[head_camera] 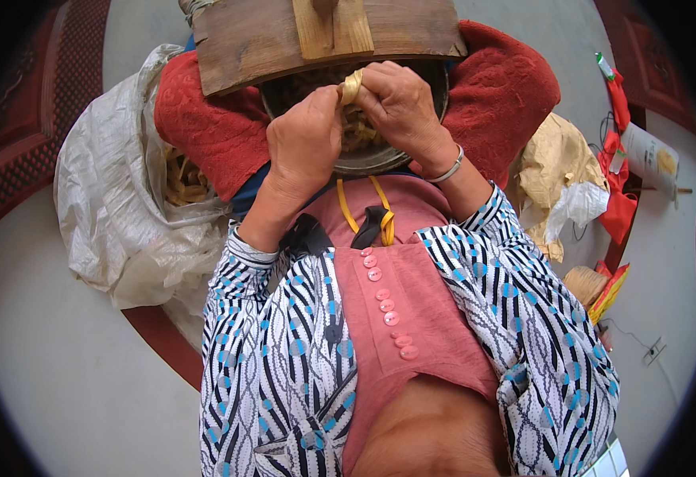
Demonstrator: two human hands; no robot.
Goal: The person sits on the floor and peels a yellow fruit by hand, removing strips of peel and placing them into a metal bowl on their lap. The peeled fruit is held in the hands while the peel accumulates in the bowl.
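Observation:
A pale yellow, glossy flat strip (352, 87) is bent into a small loop between my two hands. My left hand (303, 143) pinches at its left side, thumb and fingers drawn together. On the other side my right hand (401, 107), with a silver bangle at the wrist, grips it with curled fingers. Whether the loop passes around a finger cannot be made out. Below both hands sits a round dark basin (378, 166) between my knees. Similar yellowish pieces (357, 132) lie inside it, partly hidden by my hands.
A wooden board (252, 50) with a lighter block (333, 30) spans the basin's far side. Red cloth (497, 89) covers my knees. At left stands a white woven sack (109, 179) holding brownish strips (184, 179). Crumpled brown paper (554, 161) and a twine roll (585, 285) are at right.

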